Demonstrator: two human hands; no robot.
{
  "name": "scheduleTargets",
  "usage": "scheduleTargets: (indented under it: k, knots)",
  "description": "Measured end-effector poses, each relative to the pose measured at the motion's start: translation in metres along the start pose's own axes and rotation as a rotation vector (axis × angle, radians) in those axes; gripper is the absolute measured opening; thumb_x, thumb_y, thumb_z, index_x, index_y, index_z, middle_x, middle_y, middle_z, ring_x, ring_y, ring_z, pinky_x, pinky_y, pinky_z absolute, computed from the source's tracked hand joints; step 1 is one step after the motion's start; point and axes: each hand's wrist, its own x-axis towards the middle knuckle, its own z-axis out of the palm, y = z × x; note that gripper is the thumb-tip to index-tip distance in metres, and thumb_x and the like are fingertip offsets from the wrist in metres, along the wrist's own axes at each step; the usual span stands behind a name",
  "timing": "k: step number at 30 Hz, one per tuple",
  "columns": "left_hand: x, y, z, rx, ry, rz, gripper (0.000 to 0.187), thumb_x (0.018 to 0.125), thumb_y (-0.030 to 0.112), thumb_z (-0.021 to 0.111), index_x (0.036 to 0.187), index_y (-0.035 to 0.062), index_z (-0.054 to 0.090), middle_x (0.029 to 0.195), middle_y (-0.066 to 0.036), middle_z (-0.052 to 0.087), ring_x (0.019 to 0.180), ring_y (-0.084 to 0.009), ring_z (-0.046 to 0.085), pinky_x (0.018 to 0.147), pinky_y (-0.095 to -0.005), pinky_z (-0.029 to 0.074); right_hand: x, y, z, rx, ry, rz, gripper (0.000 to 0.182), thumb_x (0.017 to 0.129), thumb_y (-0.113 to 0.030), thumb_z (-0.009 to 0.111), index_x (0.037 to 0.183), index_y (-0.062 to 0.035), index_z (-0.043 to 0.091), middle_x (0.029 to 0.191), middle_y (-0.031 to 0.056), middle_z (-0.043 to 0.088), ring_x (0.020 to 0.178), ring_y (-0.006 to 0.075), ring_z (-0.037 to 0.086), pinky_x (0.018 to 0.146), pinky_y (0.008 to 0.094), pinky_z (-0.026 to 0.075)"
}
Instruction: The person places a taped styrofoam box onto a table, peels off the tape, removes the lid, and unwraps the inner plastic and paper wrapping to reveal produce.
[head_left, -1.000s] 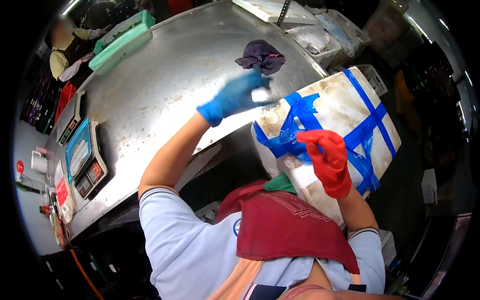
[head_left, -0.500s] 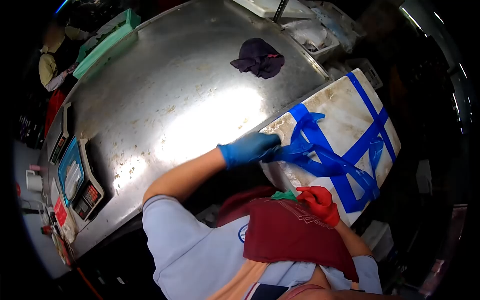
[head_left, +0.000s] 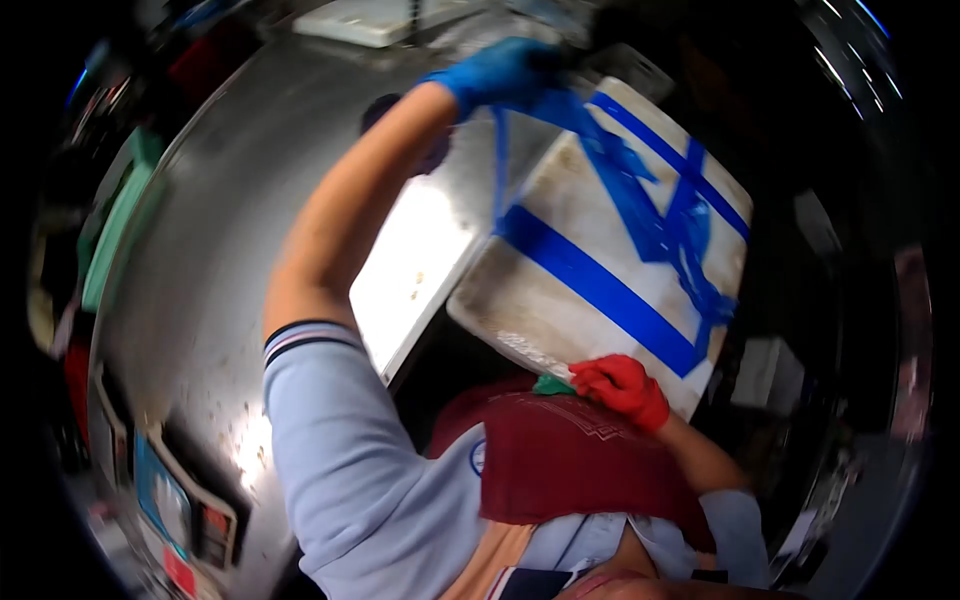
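A white foam box (head_left: 560,290), dirty on top and crossed with blue tape (head_left: 600,285), rests tilted against the edge of the steel table (head_left: 230,230). My left hand (head_left: 505,70), in a blue glove, is raised above the box's far edge and grips a strip of blue tape that stretches down to the lid. My right hand (head_left: 622,388), in a red glove, clamps the near edge of the box close to my red apron, with something green beside its fingers.
A dark cloth (head_left: 385,110) lies on the table, partly hidden behind my left forearm. A green crate (head_left: 115,225) stands at the table's left edge. A scale with a keypad (head_left: 180,510) sits low on the left. A white tray (head_left: 370,20) lies at the far end.
My left hand has pulled the blue tape strip up and away from the lid. The view has swung, and the box now sits closer and more tilted. The right hand stays on the near edge.
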Motion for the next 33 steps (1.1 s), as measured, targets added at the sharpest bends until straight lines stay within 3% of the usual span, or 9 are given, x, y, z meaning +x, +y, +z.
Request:
scheduleTargets:
  k: [4, 7, 10, 14, 18, 23, 30, 32, 33]
  knots:
    - [-0.003, -0.011, -0.014, -0.139, -0.089, -0.175, 0.023, 0.089, 0.023, 0.057, 0.099, 0.0028, 0.06, 0.084, -0.004, 0.06, 0.071, -0.0112, 0.057, 0.064, -0.026, 0.05, -0.021, -0.029, -0.009, 0.013, 0.188, 0.194, 0.018, 0.084, -0.007, 0.055, 0.099, -0.0005, 0.063, 0.083, 0.0098, 0.065, 0.075, 0.0166, 0.063, 0.065, 0.0269, 0.048]
    - [0.0, -0.013, -0.013, -0.229, -0.081, -0.128, 0.023, 0.087, 0.024, 0.06, 0.099, 0.0044, 0.06, 0.084, -0.001, 0.061, 0.071, -0.01, 0.057, 0.063, -0.024, 0.048, -0.063, -0.014, -0.046, -0.875, 0.323, -0.242, 0.018, 0.077, -0.011, 0.065, 0.093, -0.0034, 0.065, 0.072, 0.0113, 0.06, 0.062, 0.0248, 0.057, 0.053, 0.0339, 0.044]
    - [0.011, -0.006, -0.008, -0.281, -0.012, -0.184, 0.023, 0.086, 0.025, 0.062, 0.097, 0.0051, 0.061, 0.083, 0.0, 0.061, 0.07, -0.0096, 0.057, 0.062, -0.0233, 0.047, -0.074, -0.058, -0.088, -0.667, 0.591, 0.635, 0.041, 0.084, -0.041, 0.057, 0.074, -0.002, 0.061, 0.07, 0.0156, 0.057, 0.064, 0.0313, 0.054, 0.059, 0.0395, 0.043]
    - [0.024, -0.003, -0.004, -0.324, -0.048, -0.158, 0.022, 0.086, 0.025, 0.062, 0.094, 0.0047, 0.062, 0.078, -0.001, 0.06, 0.068, -0.0096, 0.057, 0.062, -0.0232, 0.048, -0.074, 0.011, -0.119, -1.073, 0.535, 0.468, 0.043, 0.086, -0.041, 0.051, 0.07, -0.0025, 0.059, 0.067, 0.0157, 0.059, 0.065, 0.0303, 0.057, 0.06, 0.0379, 0.045]
    - [0.014, -0.018, 0.003, -0.427, -0.054, -0.139, 0.02, 0.088, 0.022, 0.059, 0.095, 0.0036, 0.061, 0.078, -0.002, 0.06, 0.067, -0.0101, 0.057, 0.062, -0.0236, 0.048, -0.065, -0.001, -0.153, 0.077, 0.605, 0.661, 0.032, 0.09, -0.032, 0.047, 0.078, -0.0052, 0.058, 0.063, 0.0094, 0.059, 0.068, 0.0215, 0.061, 0.056, 0.0297, 0.046]
    - [-0.021, -0.048, 0.044, -0.529, -0.124, -0.162, 0.019, 0.09, 0.018, 0.054, 0.099, 0.001, 0.059, 0.081, -0.004, 0.06, 0.074, -0.0138, 0.058, 0.071, -0.0276, 0.049, -0.032, -0.003, -0.204, 1.282, 0.954, 0.041, 0.017, 0.09, -0.017, 0.05, 0.096, -0.0018, 0.056, 0.096, 0.0103, 0.061, 0.087, 0.0219, 0.059, 0.057, 0.0248, 0.045]
    - [-0.079, -0.035, 0.128, 0.078, -0.126, -0.161, 0.042, 0.086, 0.027, 0.059, 0.118, 0.0004, 0.052, 0.117, -0.011, 0.057, 0.115, -0.0202, 0.048, 0.096, -0.0268, 0.037, 0.021, -0.011, -0.259, 1.789, 0.678, -0.424, 0.023, 0.089, -0.005, 0.045, 0.11, -0.0007, 0.054, 0.108, 0.0111, 0.059, 0.099, 0.0235, 0.058, 0.068, 0.0278, 0.048]
    - [-0.094, -0.015, 0.149, 0.812, -0.061, 0.292, 0.043, 0.08, 0.031, 0.064, 0.113, 0.0053, 0.055, 0.115, -0.01, 0.058, 0.115, -0.0262, 0.049, 0.093, -0.0301, 0.04, 0.02, 0.008, -0.275, 1.754, 0.613, -0.385, 0.023, 0.09, -0.006, 0.045, 0.111, -0.001, 0.054, 0.108, 0.0116, 0.06, 0.1, 0.0236, 0.058, 0.07, 0.0295, 0.048]
    - [-0.089, -0.016, 0.148, 0.731, -0.133, 0.253, 0.038, 0.079, 0.029, 0.063, 0.109, 0.0065, 0.056, 0.108, -0.01, 0.06, 0.106, -0.0289, 0.053, 0.087, -0.0328, 0.043, 0.014, 0.025, -0.289, 1.644, 0.488, -0.332, 0.023, 0.091, -0.011, 0.047, 0.111, -0.0012, 0.053, 0.106, 0.0119, 0.061, 0.097, 0.0229, 0.058, 0.072, 0.0288, 0.048]
